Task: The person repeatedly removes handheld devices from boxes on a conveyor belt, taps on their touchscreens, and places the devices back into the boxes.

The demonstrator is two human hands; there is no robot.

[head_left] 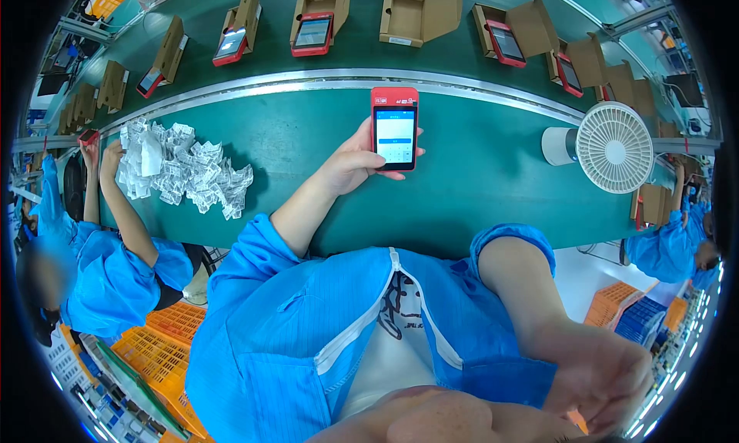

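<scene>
My left hand is wrapped round a red handheld payment terminal, holding it upright above the green work surface. Its lit screen faces me, with a blue bar and a keypad low on it; my thumb lies at the screen's lower left corner. Close to the camera at the lower right, my right hand is raised near my face, apart from the terminal. Its fingers are curled in, and whatever is inside them, if anything, is hidden.
A heap of crumpled white paper slips lies on the green table to the left. A white fan stands at right. Beyond a metal rail, open cardboard boxes and red terminals line the belt. A co-worker sits at left.
</scene>
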